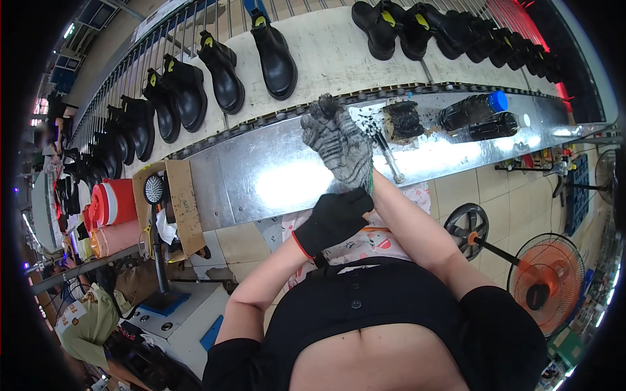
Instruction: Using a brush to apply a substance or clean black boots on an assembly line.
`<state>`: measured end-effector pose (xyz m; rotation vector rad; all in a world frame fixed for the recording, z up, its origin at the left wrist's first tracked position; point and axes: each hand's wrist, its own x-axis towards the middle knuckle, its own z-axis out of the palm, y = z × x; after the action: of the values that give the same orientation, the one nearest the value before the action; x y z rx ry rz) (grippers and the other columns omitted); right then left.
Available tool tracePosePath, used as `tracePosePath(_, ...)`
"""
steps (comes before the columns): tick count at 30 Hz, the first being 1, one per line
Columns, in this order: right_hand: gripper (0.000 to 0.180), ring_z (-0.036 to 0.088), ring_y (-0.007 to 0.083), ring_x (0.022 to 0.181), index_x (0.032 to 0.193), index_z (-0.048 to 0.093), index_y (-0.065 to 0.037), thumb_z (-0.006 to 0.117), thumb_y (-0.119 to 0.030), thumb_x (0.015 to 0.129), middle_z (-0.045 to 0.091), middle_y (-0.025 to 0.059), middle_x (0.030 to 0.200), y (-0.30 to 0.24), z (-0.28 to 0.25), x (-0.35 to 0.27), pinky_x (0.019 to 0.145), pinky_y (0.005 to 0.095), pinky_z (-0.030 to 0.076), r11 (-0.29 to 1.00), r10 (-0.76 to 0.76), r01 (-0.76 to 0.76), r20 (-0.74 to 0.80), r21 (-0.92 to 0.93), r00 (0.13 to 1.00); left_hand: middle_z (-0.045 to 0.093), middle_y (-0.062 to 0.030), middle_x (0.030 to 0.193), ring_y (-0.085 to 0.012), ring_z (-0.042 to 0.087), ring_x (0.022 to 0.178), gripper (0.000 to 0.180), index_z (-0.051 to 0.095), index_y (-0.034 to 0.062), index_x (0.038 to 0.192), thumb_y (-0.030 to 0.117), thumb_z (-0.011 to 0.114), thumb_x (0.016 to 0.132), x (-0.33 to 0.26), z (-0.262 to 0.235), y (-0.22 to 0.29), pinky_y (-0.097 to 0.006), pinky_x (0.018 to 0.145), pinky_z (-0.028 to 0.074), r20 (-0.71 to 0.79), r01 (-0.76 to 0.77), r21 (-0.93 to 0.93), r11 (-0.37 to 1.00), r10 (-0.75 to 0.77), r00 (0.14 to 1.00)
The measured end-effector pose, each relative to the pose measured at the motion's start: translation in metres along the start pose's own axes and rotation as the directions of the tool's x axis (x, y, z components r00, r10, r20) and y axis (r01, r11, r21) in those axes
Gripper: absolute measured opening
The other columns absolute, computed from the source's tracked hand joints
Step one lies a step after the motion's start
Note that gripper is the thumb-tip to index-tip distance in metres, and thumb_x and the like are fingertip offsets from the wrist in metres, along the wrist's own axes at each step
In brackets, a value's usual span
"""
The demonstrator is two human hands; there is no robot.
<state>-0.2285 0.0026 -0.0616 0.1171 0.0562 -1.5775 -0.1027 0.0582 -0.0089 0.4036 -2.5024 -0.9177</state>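
Observation:
My left hand (336, 220) wears a black glove with a red cuff edge. Its fingers are closed on the cuff of a grey knit glove, at my right wrist. That striped, darkly stained glove covers my right hand (340, 144), which reaches over the metal table edge (261, 186) with its fingers stretched toward the boots; nothing shows in it. Just right of it lie a slim brush-like tool (389, 158) and scattered black bits. Beyond these is a blackened sponge-like block (404, 122).
Black ankle boots (274, 58) line the pale conveyor (319, 45) behind a chain. Dark bottles (466, 112), one blue-capped, lie at the right. A cardboard box (186, 202) and round brush (154, 189) are left. A fan (546, 283) stands at lower right.

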Motion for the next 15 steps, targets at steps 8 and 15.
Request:
tracePosePath(8,0.041,0.055,0.0255,0.111,0.129,0.045,-0.002,0.052,-0.016,0.091,0.055,0.0121,0.122,-0.004,-0.006,-0.014,0.094,0.0409,0.047,0.656,0.149,-0.152,-0.071,-0.739,0.986,0.060,-0.0105,0.081,-0.0233,0.061,0.071,0.007,0.059,0.0042,0.084,0.006,0.063,0.079,-0.023,0.012,-0.010,-0.032,0.065,0.047,-0.094,0.272,-0.347,0.898,-0.322,0.942)
tracePosePath(15,0.036,0.056,0.0169,0.108,0.122,0.052,-0.004,0.055,-0.022,0.090,0.059,0.0079,0.118,0.001,0.006,-0.022,0.090,0.0319,0.047,0.685,0.249,-0.215,-0.054,-0.696,0.967,0.049,-0.0154,0.120,-0.0274,0.048,0.111,0.051,0.047,0.0014,0.122,0.021,0.068,0.080,-0.006,-0.024,-0.056,-0.036,0.092,0.039,-0.676,0.495,-0.096,0.863,-0.422,0.604)
